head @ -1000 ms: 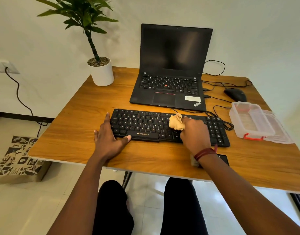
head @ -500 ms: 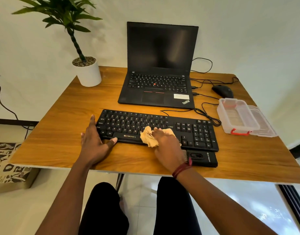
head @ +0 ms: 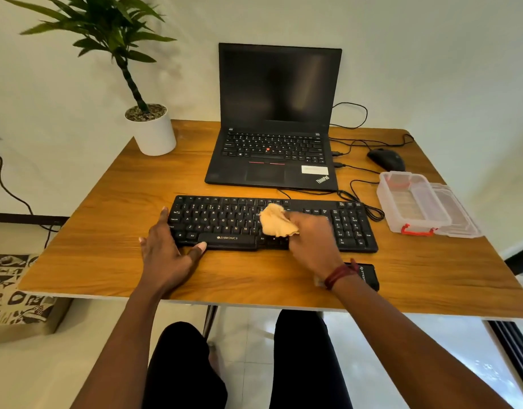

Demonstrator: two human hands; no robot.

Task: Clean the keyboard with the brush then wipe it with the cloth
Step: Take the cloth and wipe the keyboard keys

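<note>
Hands at work on a black keyboard (head: 219, 219), seen from above by the person seated at a wooden table (head: 106, 231). The left hand (head: 165, 249) lies flat on the wood at the keyboard's near left corner. Its fingers are straight and spread, the forefinger runs up the left end and the thumb tip touches the front edge. The left forearm comes straight up from the lap.

The right hand (head: 312, 234) reaches in from the lower right and rests on the keys right of centre, slightly blurred. Its fingers are curled round a crumpled tan cloth (head: 276, 221), which bunches out to the left of the knuckles and sits on the keys. A red band circles the wrist.

The keyboard lies parallel to the near table edge, with a strip of wood between them. In that strip, under the right wrist, is the brush (head: 368, 276) — a black block, partly hidden.

A broad stretch of wood shows from the keyboard's left end to the table's left edge. Just behind the keyboard stands an open laptop (head: 272, 160) with a dark screen, only a narrow gap between the two. A cable (head: 369, 211) loops at the keyboard's far right corner. Near its right end, not touching, sits a clear plastic box (head: 414, 202) with a red clasp. A mouse (head: 387, 159) lies behind the box, and a white pot (head: 154, 134) with a plant stands at the far left corner.
</note>
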